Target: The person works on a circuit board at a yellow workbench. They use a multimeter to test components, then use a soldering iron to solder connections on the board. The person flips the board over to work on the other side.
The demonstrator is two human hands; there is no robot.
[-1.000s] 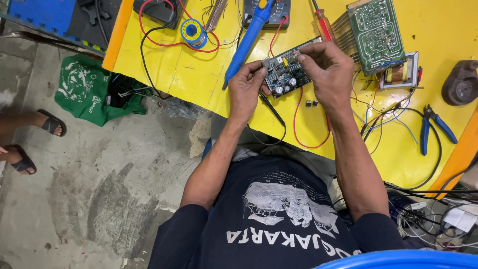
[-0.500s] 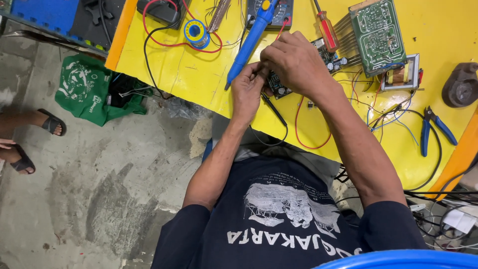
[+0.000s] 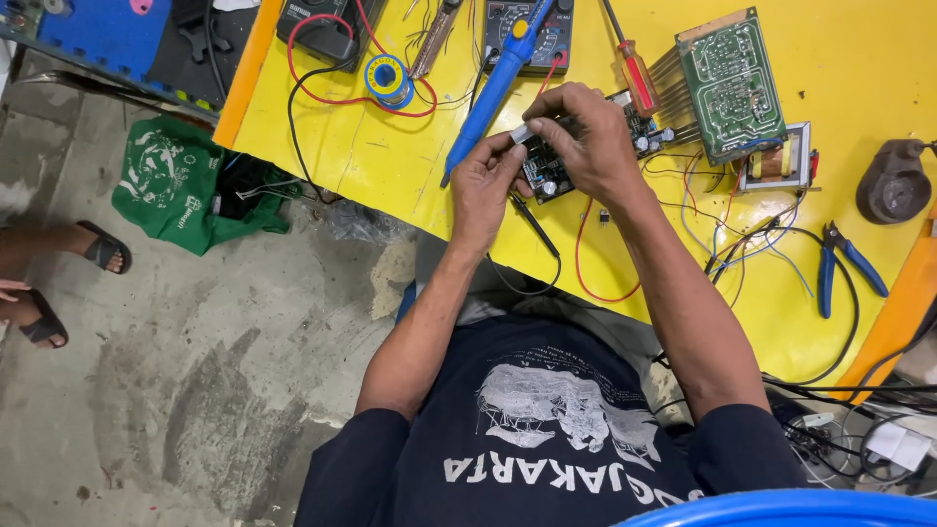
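Yellow bench (image 3: pixel 410 166) carries everything in the head view. Both hands meet over a small dark circuit board (image 3: pixel 543 176), a little way in from the bench's near edge. Left hand (image 3: pixel 485 187) pinches the board's left end, fingers closed on it; right hand (image 3: pixel 586 141) covers the board from above, fingers clamped on it. A blue soldering iron (image 3: pixel 498 83) lies just beyond the board. Right of the board sits a green circuit board (image 3: pixel 730 83); blue pliers (image 3: pixel 844 268) lie further right. Bare bench stays free left of the board.
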